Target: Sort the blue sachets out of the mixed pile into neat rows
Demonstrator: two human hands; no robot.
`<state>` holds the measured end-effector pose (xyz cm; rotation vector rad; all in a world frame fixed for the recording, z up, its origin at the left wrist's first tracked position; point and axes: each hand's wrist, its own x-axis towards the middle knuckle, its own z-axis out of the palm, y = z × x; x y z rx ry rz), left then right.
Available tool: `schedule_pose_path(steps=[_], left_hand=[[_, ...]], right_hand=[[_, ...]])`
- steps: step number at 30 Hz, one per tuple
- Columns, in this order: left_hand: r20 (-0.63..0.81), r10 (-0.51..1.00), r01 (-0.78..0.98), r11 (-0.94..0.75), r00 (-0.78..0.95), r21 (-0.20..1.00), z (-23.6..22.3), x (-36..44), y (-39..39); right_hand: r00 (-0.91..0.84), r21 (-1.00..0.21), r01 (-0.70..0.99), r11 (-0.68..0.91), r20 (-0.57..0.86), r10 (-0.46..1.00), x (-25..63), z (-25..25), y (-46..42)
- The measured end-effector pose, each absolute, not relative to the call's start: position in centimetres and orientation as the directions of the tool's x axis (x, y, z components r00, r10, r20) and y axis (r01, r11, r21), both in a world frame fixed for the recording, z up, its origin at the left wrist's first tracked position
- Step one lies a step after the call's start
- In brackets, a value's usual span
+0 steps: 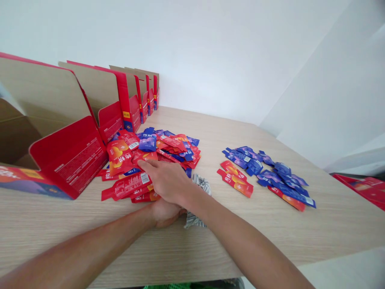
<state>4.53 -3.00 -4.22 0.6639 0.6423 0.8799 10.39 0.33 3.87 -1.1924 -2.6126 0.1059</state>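
My right hand reaches across my left wrist, its visible finger stretched out onto a pile of red and blue sachets. Its other fingers are mostly hidden. Below it, my left hand is closed at the near edge of the pile, partly covered by my right hand and forearm. It appears to hold a crumpled black-and-white striped bundle, which shows on both sides of my right forearm. Red sachets in the pile carry orange fruit pictures; the blue ones have purple prints.
Open red cardboard boxes stand in a row along the left, flaps raised. Blue sachets and a few red sachets lie on the right of the wooden table. A white wall runs behind. Something red sits beyond the right edge.
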Motion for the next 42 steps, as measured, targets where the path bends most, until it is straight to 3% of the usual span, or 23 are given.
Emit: schedule_pose_path(steps=[6, 11, 16, 22, 24, 30, 33, 38, 42], left_hand=[[-0.247, 0.797, -0.427, 0.524, 0.552, 0.737, -3.2, 3.8, -3.1], [-0.223, 0.776, -0.328, 0.483, 0.589, 0.812, -3.3, 3.9, -3.1], [-0.217, 0.732, -0.31, 0.511, 0.645, 0.802, -3.5, 4.1, -2.6], [-0.23, 0.726, -0.311, 0.528, 0.648, 0.79, -3.1, 4.5, -2.4], [-0.24, 0.738, -0.316, 0.526, 0.631, 0.789, -2.9, 4.6, -2.4], [-0.246, 0.757, -0.323, 0.516, 0.606, 0.794, -2.9, 4.4, -2.4], [-0.239, 0.76, -0.331, 0.513, 0.605, 0.792, -3.0, 4.3, -2.4], [-0.223, 0.757, -0.356, 0.518, 0.615, 0.778, -3.0, 4.4, -2.4], [-0.209, 0.775, -0.392, 0.508, 0.596, 0.767, -3.1, 4.5, -2.4]], right_hand=[[-0.647, -0.078, 0.752, 0.654, 0.098, 0.756, 8.2, 3.1, 2.2], [-0.631, -0.138, 0.725, 0.675, 0.262, 0.731, 10.3, 3.0, 1.9], [-0.396, -0.16, 0.867, 0.471, 0.351, 0.849, 19.1, 3.7, 0.1], [-0.054, -0.023, 0.998, 0.057, 0.12, 0.991, 30.8, 1.1, -2.3], [-0.05, 0.028, 0.998, 0.048, 0.076, 0.996, 32.1, -0.5, -2.9], [-0.145, 0.156, 0.98, 0.122, 0.146, 0.979, 32.0, -3.2, -3.1], [-0.161, 0.055, 0.987, 0.153, 0.228, 0.96, 32.3, -2.9, -3.0], [-0.091, -0.307, 0.902, 0.304, 0.553, 0.828, 28.9, -2.0, -3.5], [-0.202, -0.413, 0.809, 0.419, 0.475, 0.857, 22.8, -2.3, -4.5]])
